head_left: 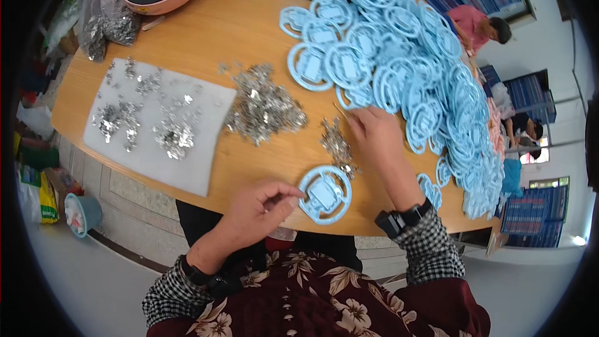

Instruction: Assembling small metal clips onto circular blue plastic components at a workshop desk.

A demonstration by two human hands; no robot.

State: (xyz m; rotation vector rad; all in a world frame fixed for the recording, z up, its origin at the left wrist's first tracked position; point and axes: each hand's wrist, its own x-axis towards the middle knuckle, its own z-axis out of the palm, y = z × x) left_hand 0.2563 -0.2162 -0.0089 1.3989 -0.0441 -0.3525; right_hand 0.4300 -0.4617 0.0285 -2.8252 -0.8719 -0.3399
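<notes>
A round light-blue plastic piece [325,195] with an open ring and a block in its middle lies near the table's front edge. My left hand [259,209] has its thumb and index finger drawn together at that piece's left rim. Beyond it is a small heap of shiny metal bits [337,145]. Beside this heap, my right hand [376,134] reaches toward the blue pile with its fingers closed. A thin stick-like tool [340,110] shows at its fingertips; its kind is too small to make out.
A large pile of similar blue pieces [374,43] covers the table's right side. Left of centre sit a bigger metal heap [262,106] and a white foam sheet [212,106] bearing more bits. Plastic bags [92,22] and a pink helmet-like bowl [171,3] stand at the far left.
</notes>
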